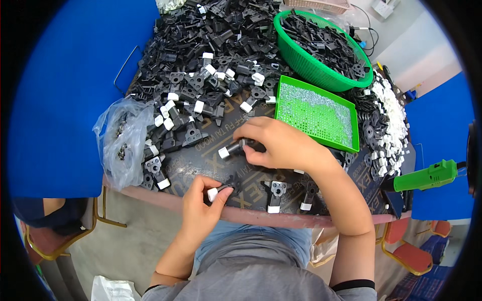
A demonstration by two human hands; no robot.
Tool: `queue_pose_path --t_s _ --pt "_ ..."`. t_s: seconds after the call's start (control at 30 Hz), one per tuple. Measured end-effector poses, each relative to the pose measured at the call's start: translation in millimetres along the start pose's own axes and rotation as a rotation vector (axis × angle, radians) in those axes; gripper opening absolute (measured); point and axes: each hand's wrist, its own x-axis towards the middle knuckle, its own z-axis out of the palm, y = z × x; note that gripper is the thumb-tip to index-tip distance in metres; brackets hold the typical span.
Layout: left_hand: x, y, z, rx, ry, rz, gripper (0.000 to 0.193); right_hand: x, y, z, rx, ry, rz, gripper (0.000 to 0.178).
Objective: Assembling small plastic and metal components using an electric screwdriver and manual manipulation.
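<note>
Near the table's front edge, my left hand (197,209) pinches a black plastic part with a white end cap (213,193) between thumb and fingers. Farther up and to the right, my right hand (283,143) is closed on another black plastic part with a white end cap (233,149), the cap pointing left. My fingers hide some of both parts. Two more capped parts lie by the front edge: one with a silvery plate (275,194) and a darker one (309,194). Just beyond my right hand sits a green tray (354,125) of small silvery pieces.
A large heap of black parts (221,37) covers the table's far side, several with white caps. A green basket (326,75) of black parts stands far right. White caps (390,115) are piled at right, near a green electric screwdriver (424,175). A clear plastic bag (123,145) lies left.
</note>
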Motion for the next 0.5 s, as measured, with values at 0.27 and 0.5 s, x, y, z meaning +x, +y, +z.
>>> queue_pose_path --t_s 0.27,0.5 --pt "3 11 12 0.41 0.032 0.362 0.028 24 19 -10 0.059 -0.301 0.062 0.023" --pt "-10 16 34 0.451 -0.003 0.34 0.025 50 11 -12 -0.003 -0.608 0.236 0.028"
